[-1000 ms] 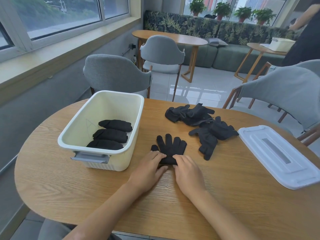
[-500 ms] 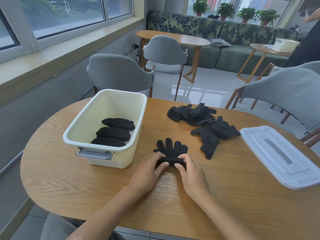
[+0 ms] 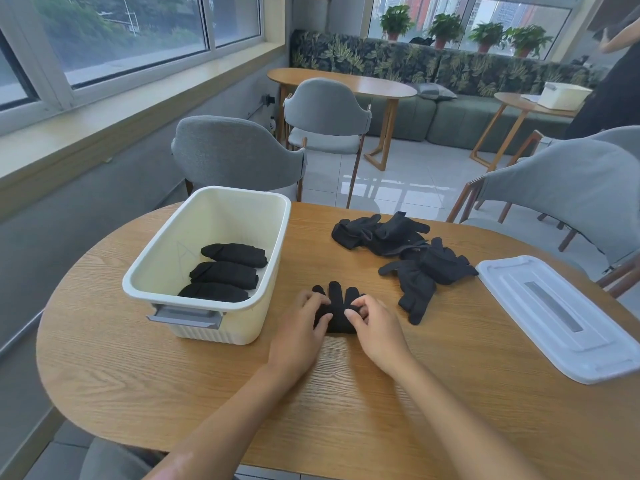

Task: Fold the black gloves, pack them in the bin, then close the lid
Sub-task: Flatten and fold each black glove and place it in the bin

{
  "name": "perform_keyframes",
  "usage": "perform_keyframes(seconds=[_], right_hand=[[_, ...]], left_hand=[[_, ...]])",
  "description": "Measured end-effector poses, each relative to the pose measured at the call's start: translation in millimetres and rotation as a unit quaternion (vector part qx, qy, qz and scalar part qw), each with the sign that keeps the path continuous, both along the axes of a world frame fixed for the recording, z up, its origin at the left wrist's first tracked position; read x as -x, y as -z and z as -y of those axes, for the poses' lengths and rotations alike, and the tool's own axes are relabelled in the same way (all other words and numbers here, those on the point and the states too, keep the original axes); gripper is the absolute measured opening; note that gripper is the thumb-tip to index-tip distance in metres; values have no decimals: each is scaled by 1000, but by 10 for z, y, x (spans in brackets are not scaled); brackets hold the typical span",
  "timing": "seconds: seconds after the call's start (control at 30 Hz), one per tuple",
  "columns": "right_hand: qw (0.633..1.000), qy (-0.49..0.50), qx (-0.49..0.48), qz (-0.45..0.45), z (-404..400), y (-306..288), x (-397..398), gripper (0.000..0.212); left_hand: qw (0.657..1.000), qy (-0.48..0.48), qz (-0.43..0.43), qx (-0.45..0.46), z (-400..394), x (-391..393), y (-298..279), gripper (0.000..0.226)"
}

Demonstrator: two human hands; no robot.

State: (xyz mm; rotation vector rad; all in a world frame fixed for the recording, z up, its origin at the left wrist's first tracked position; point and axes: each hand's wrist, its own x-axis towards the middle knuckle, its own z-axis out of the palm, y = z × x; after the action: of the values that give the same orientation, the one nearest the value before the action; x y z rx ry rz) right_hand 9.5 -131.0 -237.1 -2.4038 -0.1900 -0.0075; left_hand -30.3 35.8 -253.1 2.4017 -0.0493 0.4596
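Note:
A black glove lies on the wooden table in front of me, its cuff end rolled up toward its fingers. My left hand grips the roll's left side and my right hand pinches its right side. The cream bin stands open to the left and holds three folded black gloves in a row. A heap of loose black gloves sits behind my right hand. The white lid rests flat at the table's right edge.
Grey chairs stand behind the table and at the right. Farther back are two more wooden tables, a green sofa and a person at the top right.
The flat glove has been rolled from the cuff toward its fingers. Both hands moved forward with the roll and now curl around it. The camera shifted slightly.

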Motion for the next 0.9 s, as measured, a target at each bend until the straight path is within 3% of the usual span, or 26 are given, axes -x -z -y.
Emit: perform_keyframes(seconds=[0.13, 0.27, 0.33, 0.43, 0.53, 0.73, 0.9], right_hand=[[999, 18, 14, 36, -17, 40, 33, 21], [973, -39, 132, 187, 10, 114, 159, 19], [955, -75, 179, 225, -5, 162, 221, 32], [949, -81, 215, 217, -64, 202, 312, 55], [951, -73, 246, 175, -126, 201, 334, 64], [943, -101, 273, 162, -141, 125, 264, 68], [950, -89, 228, 192, -84, 114, 272, 58]], left_hand=[[995, 22, 51, -85, 11, -7, 88, 20], [988, 37, 58, -142, 13, 59, 129, 30], [988, 52, 42, -140, -12, 100, 141, 38], [989, 74, 26, -124, -64, 122, 169, 47], [989, 83, 21, -121, -91, 114, 157, 50], [990, 93, 10, -102, -115, 29, 110, 50], [993, 88, -3, -77, -127, -6, 68, 46]])
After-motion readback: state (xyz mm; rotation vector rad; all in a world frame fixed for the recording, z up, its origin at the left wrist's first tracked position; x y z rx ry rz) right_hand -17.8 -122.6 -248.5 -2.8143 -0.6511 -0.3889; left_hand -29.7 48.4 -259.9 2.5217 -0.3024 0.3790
